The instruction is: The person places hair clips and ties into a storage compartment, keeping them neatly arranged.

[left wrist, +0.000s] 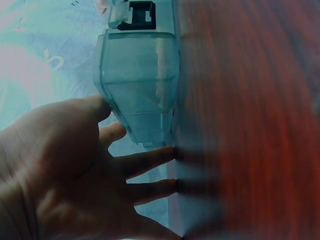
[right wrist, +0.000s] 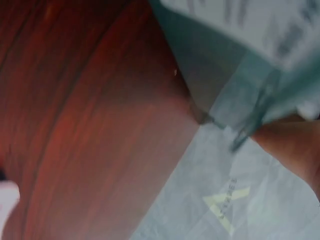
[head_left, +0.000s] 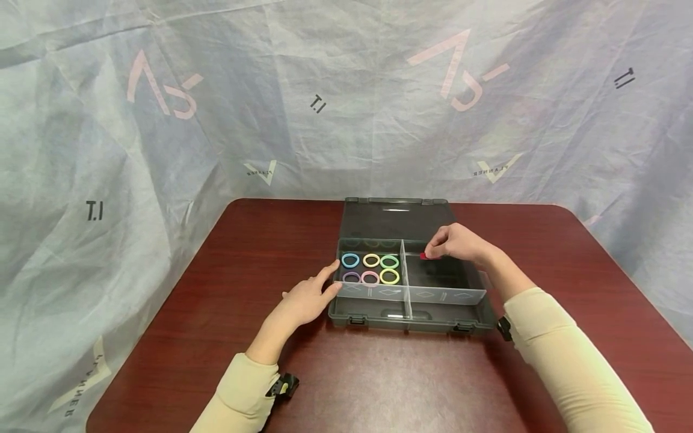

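Observation:
A smoky, see-through plastic divider box (head_left: 325,319) lies with its lid (head_left: 397,222) flipped back. Several coloured rings, among them a blue ring (head_left: 343,263) and a green ring (head_left: 382,263), lie in two rows in the back left compartment. My left hand (head_left: 304,299) touches the box's left side with fingers spread; in the left wrist view, the thumb and index finger are at the box wall (left wrist: 137,65). Over the back right compartment, my right hand (head_left: 457,242) pinches a small red piece (head_left: 424,257), mostly covered by the fingertips, its kind unclear.
White dividers (head_left: 444,295) split the box into compartments, with narrower ones along the front. Two latches (head_left: 357,320) are on its front edge. The box stands on a dark red wooden table (head_left: 260,240); a pale printed cloth (head_left: 346,138) hangs behind.

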